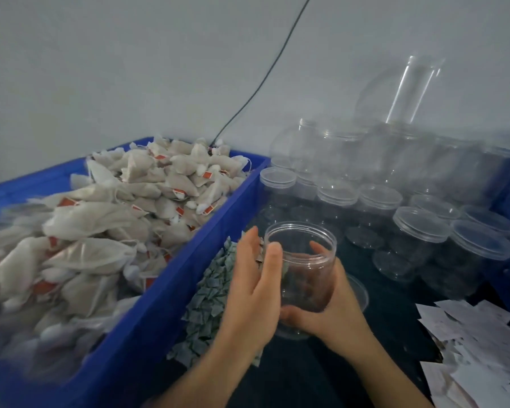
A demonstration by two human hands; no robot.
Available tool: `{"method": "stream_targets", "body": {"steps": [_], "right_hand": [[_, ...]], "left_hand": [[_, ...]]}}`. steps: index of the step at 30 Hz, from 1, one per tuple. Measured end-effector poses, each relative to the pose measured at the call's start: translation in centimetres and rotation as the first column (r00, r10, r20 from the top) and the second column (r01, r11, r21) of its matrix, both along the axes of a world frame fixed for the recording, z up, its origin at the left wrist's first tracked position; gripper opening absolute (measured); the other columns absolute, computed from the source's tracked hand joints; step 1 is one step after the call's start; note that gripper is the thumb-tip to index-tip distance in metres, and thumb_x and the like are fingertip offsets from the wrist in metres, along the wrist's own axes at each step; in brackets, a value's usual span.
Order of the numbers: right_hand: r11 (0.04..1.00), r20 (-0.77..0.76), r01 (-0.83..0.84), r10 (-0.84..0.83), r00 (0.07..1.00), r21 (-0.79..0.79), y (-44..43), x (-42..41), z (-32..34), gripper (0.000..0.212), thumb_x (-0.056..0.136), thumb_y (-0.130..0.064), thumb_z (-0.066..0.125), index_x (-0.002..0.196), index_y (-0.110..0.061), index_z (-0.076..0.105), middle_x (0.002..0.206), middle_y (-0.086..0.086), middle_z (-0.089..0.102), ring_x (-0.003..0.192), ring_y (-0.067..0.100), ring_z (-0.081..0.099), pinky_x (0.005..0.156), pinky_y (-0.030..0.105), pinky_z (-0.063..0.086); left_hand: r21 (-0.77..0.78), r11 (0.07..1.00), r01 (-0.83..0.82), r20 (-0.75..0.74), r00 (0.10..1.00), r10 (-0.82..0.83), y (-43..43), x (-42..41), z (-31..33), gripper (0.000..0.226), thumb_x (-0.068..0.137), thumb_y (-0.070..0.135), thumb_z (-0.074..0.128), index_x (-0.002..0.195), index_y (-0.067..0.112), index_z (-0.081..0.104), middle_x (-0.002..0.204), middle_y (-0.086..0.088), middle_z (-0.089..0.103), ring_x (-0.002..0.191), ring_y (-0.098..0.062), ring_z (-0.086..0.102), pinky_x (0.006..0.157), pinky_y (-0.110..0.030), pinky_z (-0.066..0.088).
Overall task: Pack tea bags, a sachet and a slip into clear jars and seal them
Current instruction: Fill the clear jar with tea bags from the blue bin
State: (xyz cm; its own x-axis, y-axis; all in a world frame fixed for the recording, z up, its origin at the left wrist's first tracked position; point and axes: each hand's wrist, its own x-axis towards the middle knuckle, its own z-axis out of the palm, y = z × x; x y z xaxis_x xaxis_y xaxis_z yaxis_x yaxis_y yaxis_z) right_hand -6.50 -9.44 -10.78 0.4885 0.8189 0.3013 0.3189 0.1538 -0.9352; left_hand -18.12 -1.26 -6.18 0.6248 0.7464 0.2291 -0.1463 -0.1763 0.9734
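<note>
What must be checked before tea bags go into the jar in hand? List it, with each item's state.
1. Jar lid off, mouth up: ok.
2. Grip: right hand curls round the jar: ok.
3. Free hand for picking: left hand rests against the jar's side: not ok.
4. Tea bags heaped in the blue crate, left: ok.
5. Sachets piled between crate and jar; slips at right: ok.
6. Jar empty inside: cannot tell, blurred.

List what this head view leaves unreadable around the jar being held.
Head view only:
- Jar contents: the right hand behind the clear wall and blur mask them.
- Slips: print blurred, pile cut by right edge.
- Tea bags at left: motion-blurred, cut by the frame.
</note>
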Motion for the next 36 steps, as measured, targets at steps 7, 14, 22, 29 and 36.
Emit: {"method": "stream_targets", "body": {"steps": [7,14,22,29,36], "right_hand": [[1.0,0.084,-0.014,0.015,0.996,-0.005,3.2,-1.2,0.2,0.102,0.053,-0.039,0.091,0.137,-0.037,0.033,0.131,-0.019,0.055,0.125,0.003,0.052,0.102,0.034,0.045],[0.993,0.02,0.1,-0.102,0.995,0.054,5.4,-1.8,-1.2,0.099,0.049,-0.048,0.09,0.116,-0.079,0.025,0.124,-0.038,0.051,0.118,-0.011,0.05,0.087,0.004,0.043],[0.975,0.002,0.183,-0.185,0.983,0.127,5.1,-1.0,-3.2,0.111,0.044,-0.058,0.091,0.132,-0.068,0.024,0.13,-0.028,0.048,0.125,-0.003,0.047,0.101,0.017,0.044],[0.987,0.015,0.129,-0.131,0.991,0.095,5.6,-0.7,-3.7,0.106,0.045,-0.058,0.09,0.131,-0.067,0.029,0.135,-0.031,0.046,0.127,-0.007,0.045,0.095,0.005,0.039],[0.99,0.002,0.115,-0.116,0.993,0.085,5.8,-0.5,-3.8,0.106,0.052,-0.05,0.092,0.135,-0.063,0.027,0.142,-0.025,0.045,0.133,-0.001,0.042,0.109,0.027,0.041]], "left_hand": [[0.536,0.832,0.142,-0.304,0.952,0.033,2.6,-1.7,10.0,0.036,0.098,0.033,0.044,0.133,0.027,0.051,0.123,0.014,0.05,0.113,0.002,0.044,0.092,-0.013,0.036],[0.752,0.605,0.261,-0.588,0.68,0.438,10.4,1.2,11.9,0.029,0.099,0.015,0.042,0.122,0.007,0.058,0.124,-0.009,0.058,0.105,-0.023,0.057,0.082,-0.03,0.044],[0.671,0.641,0.374,-0.731,0.479,0.486,19.5,4.1,5.7,0.028,0.1,0.022,0.044,0.122,0.008,0.056,0.12,-0.011,0.062,0.103,-0.023,0.057,0.081,-0.028,0.039],[0.701,0.689,0.185,-0.674,0.488,0.555,22.9,5.8,1.8,0.022,0.096,0.029,0.051,0.112,0.015,0.059,0.107,-0.008,0.064,0.09,-0.024,0.057,0.078,-0.036,0.048],[0.666,0.745,-0.022,-0.437,0.799,0.414,21.1,5.9,3.7,0.012,0.097,0.022,0.046,0.09,0.014,0.051,0.081,-0.002,0.058,0.071,-0.018,0.054,0.059,-0.029,0.041]]}}
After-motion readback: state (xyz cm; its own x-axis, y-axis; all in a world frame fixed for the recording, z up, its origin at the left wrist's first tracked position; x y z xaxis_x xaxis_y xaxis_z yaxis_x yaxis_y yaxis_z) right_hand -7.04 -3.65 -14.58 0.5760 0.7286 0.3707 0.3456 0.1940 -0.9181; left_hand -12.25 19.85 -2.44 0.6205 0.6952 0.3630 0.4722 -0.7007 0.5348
